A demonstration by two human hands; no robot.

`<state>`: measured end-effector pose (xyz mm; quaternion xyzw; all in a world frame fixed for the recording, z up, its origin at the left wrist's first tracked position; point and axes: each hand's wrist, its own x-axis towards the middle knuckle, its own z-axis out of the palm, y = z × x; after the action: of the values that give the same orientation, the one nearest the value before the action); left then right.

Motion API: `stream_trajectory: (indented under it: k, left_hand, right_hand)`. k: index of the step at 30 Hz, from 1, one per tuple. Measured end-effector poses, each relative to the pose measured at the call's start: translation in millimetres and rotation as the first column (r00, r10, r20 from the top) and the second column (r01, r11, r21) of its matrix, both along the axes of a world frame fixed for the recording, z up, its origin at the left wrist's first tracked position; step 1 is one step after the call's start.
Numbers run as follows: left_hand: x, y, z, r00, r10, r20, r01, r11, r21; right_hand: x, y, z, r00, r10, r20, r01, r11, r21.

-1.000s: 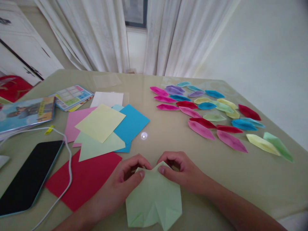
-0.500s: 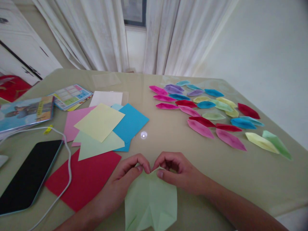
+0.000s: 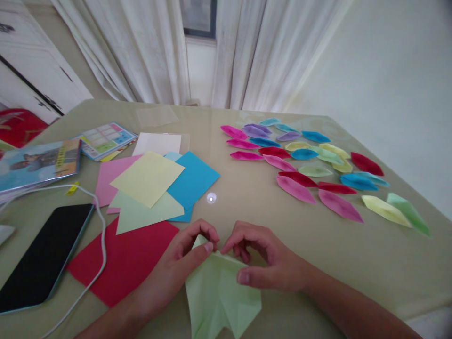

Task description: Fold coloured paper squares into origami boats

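Fingers of the left hand (image 3: 179,256) pinch the far edge of the light green paper (image 3: 222,294), which extends toward the person; the right hand (image 3: 277,256), thumb and index parted, has 1 fingertip at that edge.

The left hand (image 3: 190,249) covers part of the pale green paper (image 3: 222,292), whose lowest tips the frame's bottom cuts off. At far left, the booklet (image 3: 38,165) runs out of frame, its lettering (image 3: 63,157) too blurred to read.

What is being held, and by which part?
The left hand pinches the creased green paper by its far edge; whether the right hand grips is unclear.
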<state>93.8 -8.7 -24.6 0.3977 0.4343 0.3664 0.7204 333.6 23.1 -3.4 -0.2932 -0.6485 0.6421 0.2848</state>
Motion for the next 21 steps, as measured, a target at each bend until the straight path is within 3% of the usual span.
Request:
stream_trajectory:
  k: [3, 9, 13, 21]
  left_hand:
    - [-2, 0, -1.2, 1.0, 0.026, 0.007, -0.026, 1.0, 0.008]
    - [2, 2, -6.5, 0.986, 0.127, -0.111, -0.097, 0.966, 0.241]
    - [6, 2, -5.5, 0.984, 0.146, -0.104, -0.117, 0.962, 0.248]
    - [6, -3, 0.8, 0.965, 0.054, -0.256, 0.022, 0.959, 0.282]
  right_hand:
    - [-2, -1, 1.5, 0.996, -0.04, 0.074, 0.036, 0.998, 0.057]
    - [-3, -4, 0.2, 0.99, -0.117, 0.081, 0.117, 0.993, 0.007]
    - [-4, -8, 1.0, 0.987, -0.141, 0.079, 0.137, 0.989, 0.055]
    - [-6, -14, 2.2, 0.957, -0.267, 0.118, 0.25, 0.959, 0.135]
